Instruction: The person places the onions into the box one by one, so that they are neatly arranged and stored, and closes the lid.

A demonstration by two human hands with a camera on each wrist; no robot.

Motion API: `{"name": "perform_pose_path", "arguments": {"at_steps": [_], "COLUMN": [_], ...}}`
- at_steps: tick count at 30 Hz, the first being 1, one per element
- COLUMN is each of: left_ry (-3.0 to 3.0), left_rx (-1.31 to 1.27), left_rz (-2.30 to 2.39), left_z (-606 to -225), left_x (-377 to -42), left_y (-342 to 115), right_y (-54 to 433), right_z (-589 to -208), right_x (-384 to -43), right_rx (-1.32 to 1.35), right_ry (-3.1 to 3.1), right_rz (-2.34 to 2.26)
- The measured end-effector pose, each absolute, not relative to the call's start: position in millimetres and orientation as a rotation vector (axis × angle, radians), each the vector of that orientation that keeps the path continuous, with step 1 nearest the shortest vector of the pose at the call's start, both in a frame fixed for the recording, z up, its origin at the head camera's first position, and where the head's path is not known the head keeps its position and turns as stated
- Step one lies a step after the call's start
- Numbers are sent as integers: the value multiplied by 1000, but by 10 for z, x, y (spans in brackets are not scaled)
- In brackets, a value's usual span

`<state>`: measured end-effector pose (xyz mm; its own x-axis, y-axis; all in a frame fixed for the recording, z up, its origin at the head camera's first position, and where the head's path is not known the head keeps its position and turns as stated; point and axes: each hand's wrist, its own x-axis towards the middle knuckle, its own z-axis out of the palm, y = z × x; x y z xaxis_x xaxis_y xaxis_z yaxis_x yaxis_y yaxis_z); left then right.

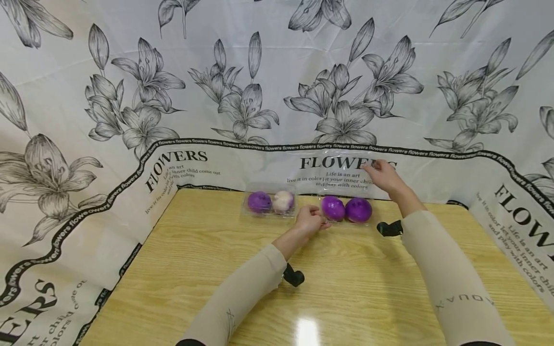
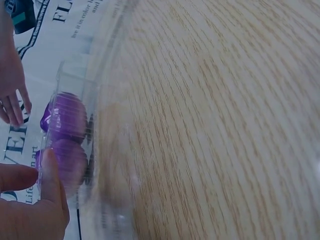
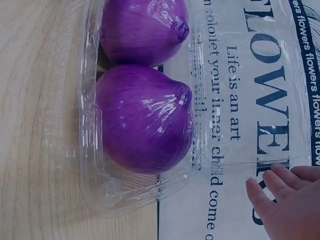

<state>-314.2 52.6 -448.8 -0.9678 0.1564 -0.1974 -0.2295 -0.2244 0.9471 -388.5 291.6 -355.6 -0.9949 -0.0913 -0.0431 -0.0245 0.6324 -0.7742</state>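
Two purple onions, one at left (image 1: 333, 208) and one at right (image 1: 358, 210), lie side by side in a clear plastic box (image 3: 125, 204). The box's clear lid (image 3: 240, 164) stands raised at the back, against the printed cloth. At the front left corner, my left hand (image 1: 308, 222) pinches the box wall between thumb and finger; the left wrist view shows this close up. My right hand (image 1: 383, 175) is up by the lid's right edge, its fingers extended and loosely bent, fingertips right at the edge in the right wrist view.
Left of my left hand, a second clear box (image 1: 247, 214) holds a purple onion (image 1: 259, 202) and a whitish bulb (image 1: 283, 201). Both boxes sit near the back of the wood-grain table (image 1: 242, 250). Flower-printed cloth (image 1: 268, 166) hangs behind and along the sides.
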Motion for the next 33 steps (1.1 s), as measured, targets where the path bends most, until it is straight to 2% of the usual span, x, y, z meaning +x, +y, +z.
{"name": "perform_pose_path", "arguments": {"at_steps": [13,33], "left_ry": [1791,1796], "left_rx": [-88,-84], "left_rz": [2271,2279], "left_z": [-4485,-4541], "left_x": [-3142,-3173], "left_y": [553,557], "right_y": [2971,3063], "right_z": [-3516,-3541], "right_x": [-3825,-3486], "right_rx": [-86,-81], "right_ry": [2712,2669], "right_rz": [-1485,-1410]}}
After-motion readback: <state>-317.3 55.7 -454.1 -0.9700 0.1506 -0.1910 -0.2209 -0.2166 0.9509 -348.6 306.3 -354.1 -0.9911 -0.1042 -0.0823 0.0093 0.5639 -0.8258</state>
